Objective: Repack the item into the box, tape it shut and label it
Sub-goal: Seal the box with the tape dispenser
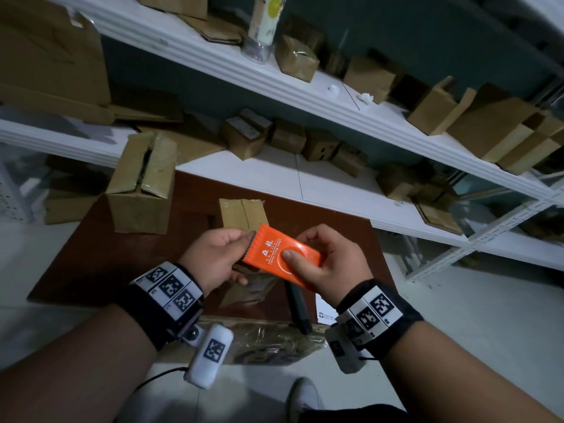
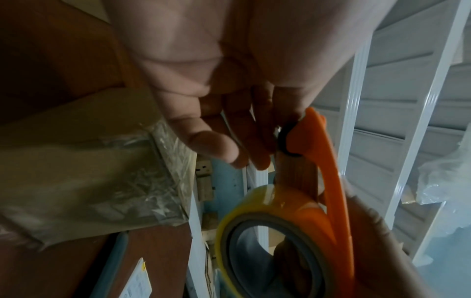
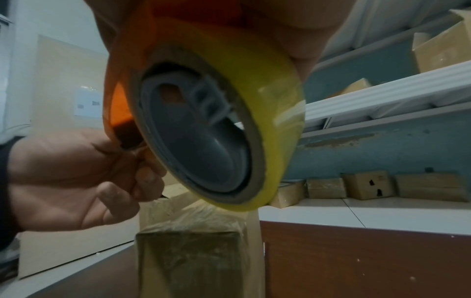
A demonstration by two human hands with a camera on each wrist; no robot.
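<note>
Overhead, white metal shelves (image 1: 305, 96) loaded with small brown cardboard boxes run across the back, above a dark reddish-brown table (image 1: 100, 239). On that table a small cardboard box wrapped in clear tape (image 3: 188, 242) stands directly below both hands; a strip of tape runs from its side up to the roll. An open brown carton (image 1: 140, 184) sits at the table's far left corner, well apart. Held above the wrapped box is an orange plastic tape dispenser (image 1: 282, 257) carrying a yellowish roll of clear tape (image 3: 254, 84). The right hand (image 1: 329, 264) grips the dispenser's body, thumb pressed on its orange face. The left hand (image 1: 213, 257) pinches the dispenser's serrated cutter end between thumb and fingers. A dark marker pen (image 1: 297, 306) lies on the table beneath the right wrist.
</note>
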